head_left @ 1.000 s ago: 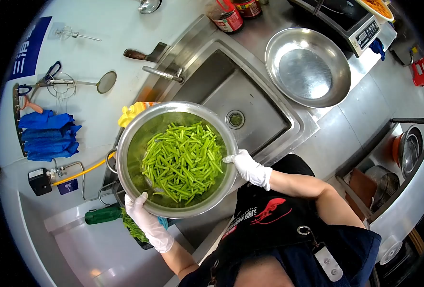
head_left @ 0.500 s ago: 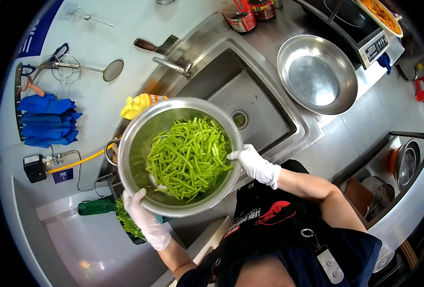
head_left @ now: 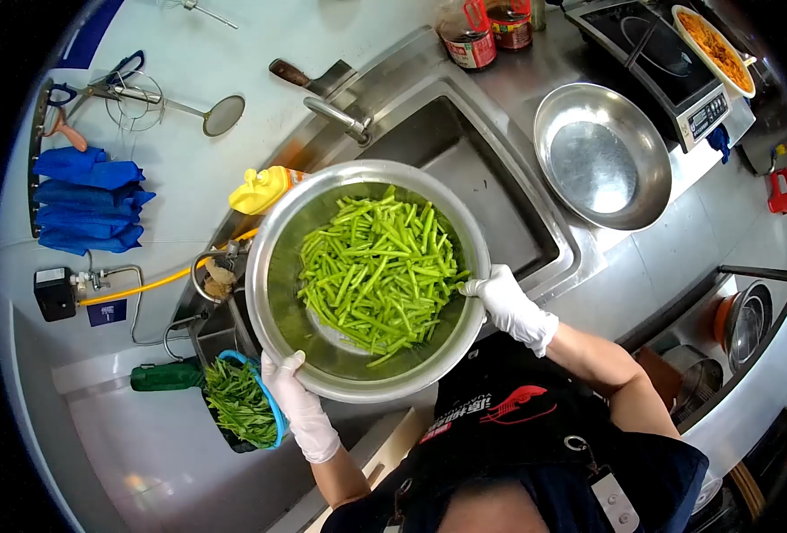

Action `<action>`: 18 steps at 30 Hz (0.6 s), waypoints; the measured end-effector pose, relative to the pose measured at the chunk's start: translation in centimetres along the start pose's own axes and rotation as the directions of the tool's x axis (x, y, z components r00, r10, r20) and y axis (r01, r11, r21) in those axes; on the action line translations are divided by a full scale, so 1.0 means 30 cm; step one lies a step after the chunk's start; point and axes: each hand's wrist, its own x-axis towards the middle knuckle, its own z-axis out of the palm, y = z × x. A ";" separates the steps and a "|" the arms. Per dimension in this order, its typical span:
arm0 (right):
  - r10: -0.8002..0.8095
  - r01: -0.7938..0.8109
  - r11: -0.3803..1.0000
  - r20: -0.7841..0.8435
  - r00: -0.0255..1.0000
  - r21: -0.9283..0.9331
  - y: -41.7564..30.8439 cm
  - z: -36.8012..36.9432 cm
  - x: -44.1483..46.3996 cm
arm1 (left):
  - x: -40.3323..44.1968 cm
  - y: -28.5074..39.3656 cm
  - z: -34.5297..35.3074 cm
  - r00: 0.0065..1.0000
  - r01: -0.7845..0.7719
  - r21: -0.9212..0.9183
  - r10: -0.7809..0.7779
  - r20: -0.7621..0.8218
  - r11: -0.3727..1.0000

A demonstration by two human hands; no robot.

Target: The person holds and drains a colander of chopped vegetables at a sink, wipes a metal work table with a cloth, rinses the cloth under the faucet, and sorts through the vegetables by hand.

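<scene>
A large steel bowl (head_left: 274, 333) holds cut green vegetable stems (head_left: 380, 271). My left hand (head_left: 300, 409), in a white glove, grips the bowl's lower left rim with the thumb over the edge. On the right rim, my gloved right hand (head_left: 511, 306) is closed, its fingertips beneath the bowl and out of sight. The bowl is held over the left part of the metal sink (head_left: 491, 200) and hides its drain. The stems lie heaped toward the bowl's upper right side.
An empty shallow steel pan (head_left: 602, 155) rests right of the sink, near an induction cooker (head_left: 651, 62). A faucet (head_left: 336, 115) and a yellow bottle (head_left: 265, 188) are behind the bowl. Leafy greens (head_left: 241, 404) fill a blue-rimmed basket at lower left.
The bowl and both hands have moved right in view and now cover the sink drain. The stems have shifted in the bowl. More of the basket of greens shows.
</scene>
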 end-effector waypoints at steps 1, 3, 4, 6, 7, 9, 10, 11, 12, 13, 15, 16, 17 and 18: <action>-0.001 0.002 1.000 -0.017 1.000 0.007 0.027 -0.013 0.038 | 0.025 -0.051 -0.010 1.000 0.019 0.032 -0.020 0.005 0.999; -0.013 0.014 1.000 -0.042 0.999 0.022 0.044 -0.056 0.117 | 0.083 -0.149 -0.017 0.999 0.046 0.093 -0.048 0.011 0.995; 0.018 -0.015 0.998 -0.050 0.999 0.054 0.019 -0.061 0.114 | 0.089 -0.154 0.016 0.998 0.042 -0.015 -0.042 0.040 0.999; 0.006 -0.007 1.000 -0.066 0.998 -0.005 0.081 -0.096 0.154 | 0.100 -0.166 0.013 0.996 0.060 -0.007 -0.060 0.072 0.998; -0.011 0.012 1.000 -0.076 0.997 0.012 0.071 -0.091 0.139 | 0.094 -0.154 0.023 0.995 0.069 -0.024 -0.067 0.073 0.997; 0.005 -0.003 0.999 -0.057 0.998 0.036 0.041 -0.070 0.105 | 0.081 -0.100 0.007 0.994 0.021 0.039 -0.025 0.106 0.999; 0.011 -0.009 0.999 -0.048 0.999 0.050 0.030 -0.055 0.093 | 0.066 -0.050 0.026 0.996 -0.005 0.056 0.001 0.086 0.998; -0.032 0.037 0.996 -0.059 0.998 0.082 0.031 -0.032 0.086 | 0.040 0.006 0.059 0.998 -0.041 0.078 0.038 0.044 0.996; -0.027 0.031 0.996 -0.047 0.999 0.088 0.041 -0.020 0.085 | 0.045 0.032 0.042 0.997 -0.063 0.134 0.056 0.058 0.989; -0.021 0.024 0.995 -0.035 0.999 0.092 0.030 -0.002 0.070 | 0.053 0.065 0.025 0.995 -0.084 0.190 0.071 0.072 0.978; 0.038 -0.040 0.984 0.014 0.999 0.175 0.032 0.021 0.047 | 0.039 0.130 0.037 0.992 -0.102 0.185 0.086 0.095 0.977; 0.080 -0.084 0.987 0.032 0.996 0.137 0.036 0.033 0.036 | 0.028 0.155 0.049 0.985 -0.137 0.157 0.118 0.123 0.978; 0.117 -0.121 0.988 0.047 0.992 0.100 0.035 0.044 0.029 | 0.019 0.186 0.058 0.981 -0.162 0.178 0.139 0.138 0.971; 0.096 -0.104 0.983 0.056 0.994 0.151 0.065 0.057 0.038 | 0.003 0.205 0.073 0.979 -0.176 0.180 0.153 0.137 0.968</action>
